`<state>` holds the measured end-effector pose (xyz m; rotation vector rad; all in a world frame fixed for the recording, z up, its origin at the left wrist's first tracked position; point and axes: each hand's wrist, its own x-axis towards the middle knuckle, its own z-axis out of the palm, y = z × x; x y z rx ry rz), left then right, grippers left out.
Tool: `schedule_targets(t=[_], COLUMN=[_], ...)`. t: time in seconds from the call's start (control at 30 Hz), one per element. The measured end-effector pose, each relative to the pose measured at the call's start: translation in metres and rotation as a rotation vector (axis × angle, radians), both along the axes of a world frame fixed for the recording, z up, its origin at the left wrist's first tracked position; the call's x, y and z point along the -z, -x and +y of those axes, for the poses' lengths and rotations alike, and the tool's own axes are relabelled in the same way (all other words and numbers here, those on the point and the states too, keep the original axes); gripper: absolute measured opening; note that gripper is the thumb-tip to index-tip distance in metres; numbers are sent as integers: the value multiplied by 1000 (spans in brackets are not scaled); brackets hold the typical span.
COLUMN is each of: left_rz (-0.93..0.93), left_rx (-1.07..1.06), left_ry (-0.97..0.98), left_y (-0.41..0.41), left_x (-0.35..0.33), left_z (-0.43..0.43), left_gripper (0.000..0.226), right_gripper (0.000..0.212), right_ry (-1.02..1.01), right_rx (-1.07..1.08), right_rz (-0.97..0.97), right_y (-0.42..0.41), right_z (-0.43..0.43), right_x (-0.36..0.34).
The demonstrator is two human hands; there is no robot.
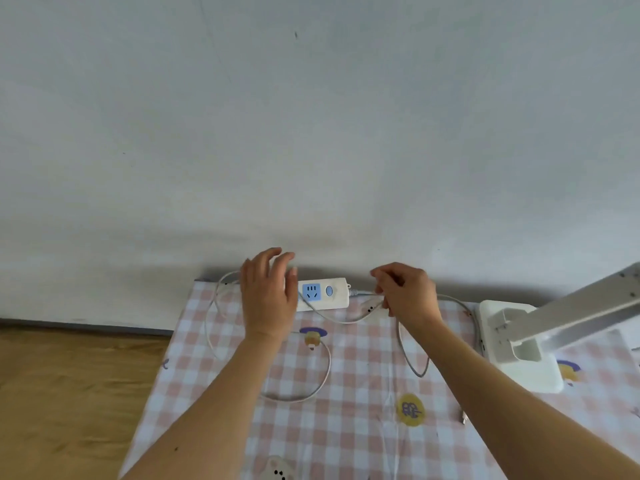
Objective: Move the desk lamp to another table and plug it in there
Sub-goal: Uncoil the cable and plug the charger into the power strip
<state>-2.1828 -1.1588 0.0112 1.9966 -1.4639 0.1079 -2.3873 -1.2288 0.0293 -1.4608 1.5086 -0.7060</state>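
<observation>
Our right grip (405, 292) pinches the limp cable (349, 318) beside the power strip (323, 294); our left grip (268, 292) hovers open. Right of both grips, the desk lamp (519, 344) stands on the counter (346, 427). It is probably light, so we would hold its stiff base.

The single view comes from a wide-angle camera on the person's head, at the near side of the table (346, 427) and facing the pale wall (311, 116) behind it. It is pitched more forward than down, so the wall fills the upper half and more, and the table only the lower band. Both forearms rise from the bottom corners, putting the left hand (268, 299) and right hand (410, 294) near the middle, close enough that the thin cable (367, 311) in the right fingers reads clearly. Wooden floor (69, 393) shows lower left, and the desk lamp (519, 358) is cut by the right edge.
</observation>
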Motion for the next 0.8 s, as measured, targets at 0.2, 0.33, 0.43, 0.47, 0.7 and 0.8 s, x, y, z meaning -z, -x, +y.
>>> schedule_targets(t=[0.2, 0.33, 0.43, 0.47, 0.7, 0.8], left_rz=[172, 187, 129, 58, -262, -255], left_rx=[292, 461, 588, 649, 733, 723], left_ry=[-50, -124, -250, -307, -403, -329], left_y=[57, 93, 119, 127, 135, 131], left_x=[-18, -19, -14, -12, 7, 8], left_z=[-15, -17, -18, -18, -14, -9], left_gripper=[21, 17, 31, 40, 19, 20], right_gripper=[17, 15, 16, 15, 17, 21], right_ry=[16, 15, 14, 2, -148, -166], right_rx=[176, 257, 319, 324, 163, 52], right_rz=[-41, 2, 56, 70, 213, 298], right_y=[42, 78, 101, 108, 143, 139], right_z=[11, 30, 46, 52, 89, 92], right_x=[-23, -19, -10, -5, 27, 31])
